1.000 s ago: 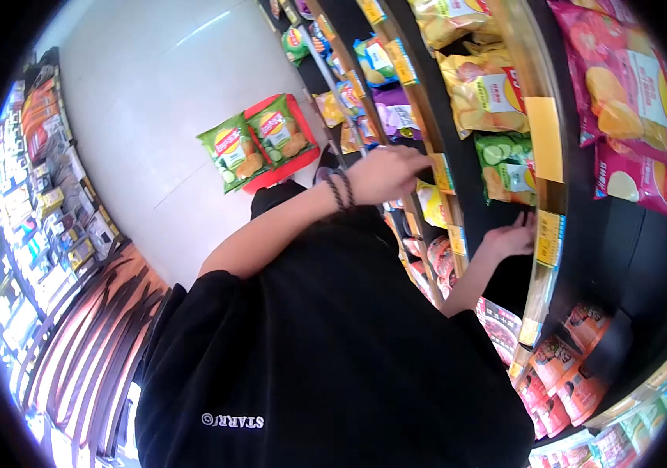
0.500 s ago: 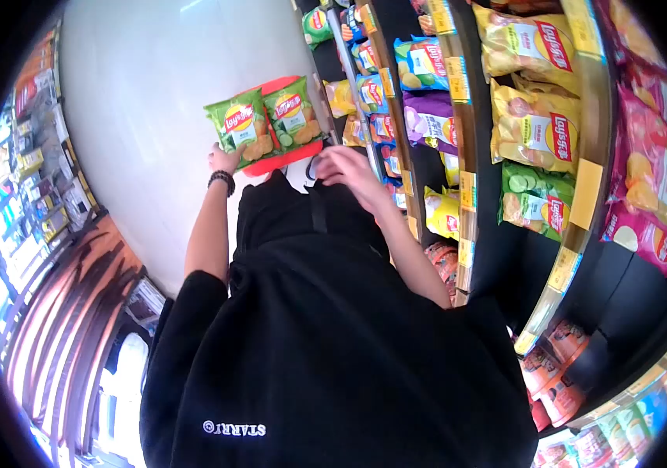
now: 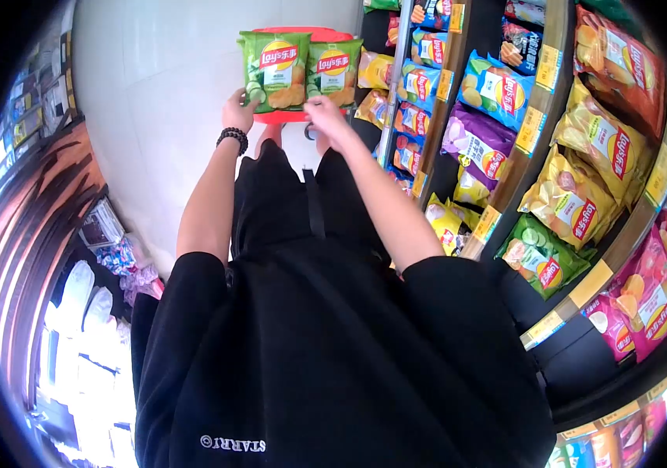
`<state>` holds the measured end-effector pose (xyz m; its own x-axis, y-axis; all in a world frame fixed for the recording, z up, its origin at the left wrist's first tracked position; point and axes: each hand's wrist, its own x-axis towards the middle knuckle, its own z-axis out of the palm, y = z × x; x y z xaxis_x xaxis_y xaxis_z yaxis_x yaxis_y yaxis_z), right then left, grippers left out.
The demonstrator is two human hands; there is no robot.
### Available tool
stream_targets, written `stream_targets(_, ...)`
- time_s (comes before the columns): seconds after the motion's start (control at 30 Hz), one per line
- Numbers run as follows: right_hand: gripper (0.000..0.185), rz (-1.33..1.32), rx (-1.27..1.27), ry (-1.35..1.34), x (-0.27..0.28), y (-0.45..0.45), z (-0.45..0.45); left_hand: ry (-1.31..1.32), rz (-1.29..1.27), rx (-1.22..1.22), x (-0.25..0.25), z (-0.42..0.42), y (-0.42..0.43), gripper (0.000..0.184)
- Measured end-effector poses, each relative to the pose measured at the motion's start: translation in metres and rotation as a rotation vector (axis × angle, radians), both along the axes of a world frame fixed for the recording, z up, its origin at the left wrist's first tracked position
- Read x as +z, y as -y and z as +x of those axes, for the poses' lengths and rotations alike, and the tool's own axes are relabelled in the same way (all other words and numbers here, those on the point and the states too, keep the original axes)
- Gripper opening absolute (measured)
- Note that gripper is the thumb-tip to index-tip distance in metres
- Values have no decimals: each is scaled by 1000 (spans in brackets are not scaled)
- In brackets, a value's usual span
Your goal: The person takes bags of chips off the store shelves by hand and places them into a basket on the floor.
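Note:
Two green chip bags, a left one and a right one, rest side by side on a red stool-like surface. My left hand grips the lower left edge of the left bag. At the lower edge between the two bags is my right hand, its fingers closed at the bottom corner of the left bag. Both arms reach forward over my black clothing.
Shelves of chip bags rise on the right: blue, purple, yellow, green and pink. A price-tag rail edges the shelf. Bright shelving and plastic bags stand at the left.
My hands have moved from the shelf side to the green bags, both now at the left bag's lower edge. The view has shifted, showing more of the right shelves.

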<state>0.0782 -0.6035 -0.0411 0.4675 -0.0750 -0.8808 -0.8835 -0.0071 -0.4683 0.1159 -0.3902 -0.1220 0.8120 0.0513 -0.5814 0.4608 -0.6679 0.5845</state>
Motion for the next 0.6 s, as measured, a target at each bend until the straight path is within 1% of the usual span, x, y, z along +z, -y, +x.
stream_targets(0.03,45,-42,78,-14,10,6,7,3,-36,32,5,0,0,45)
stream_targets(0.1,50,-55,67,12,6,15,8,47,-135,65,11,-3,-4,34)
stream_targets(0.13,53,-58,38,26,3,18,7,47,-136,53,12,-4,-6,33)
stream_targets(0.2,61,4,90,39,-5,17,0,49,-144,21,20,-12,-8,31)
stream_targets(0.23,66,33,112,46,5,16,3,40,-153,1,21,-15,-10,29)
stream_targets(0.27,82,101,127,-16,18,15,2,40,-197,8,23,-20,-11,29)
stream_targets(0.33,91,83,53,31,16,2,-8,-82,-339,42,47,-21,-9,26)
stream_targets(0.37,97,72,30,-1,20,1,-12,-87,-376,39,62,-21,-7,25)
stream_targets(0.4,97,91,-49,88,-3,1,-26,-79,-344,-92,54,-19,-16,24)
stream_targets(0.43,96,-2,1,121,7,4,-28,-74,-411,-129,57,-19,-21,23)
stream_targets(0.47,89,-36,-55,135,23,6,-32,-25,-488,-96,65,-18,-21,20)
stream_targets(0.5,82,114,-120,72,32,16,-34,-24,-502,-207,59,-13,-26,20)
stream_targets(0.53,78,198,-89,69,36,26,-37,-74,-482,-257,88,-3,-18,22)
stream_targets(0.57,79,240,-136,98,64,35,-40,-75,-515,-290,104,3,-9,23)
stream_targets(0.6,79,304,-180,70,75,42,-44,-80,-536,-317,118,8,0,23)
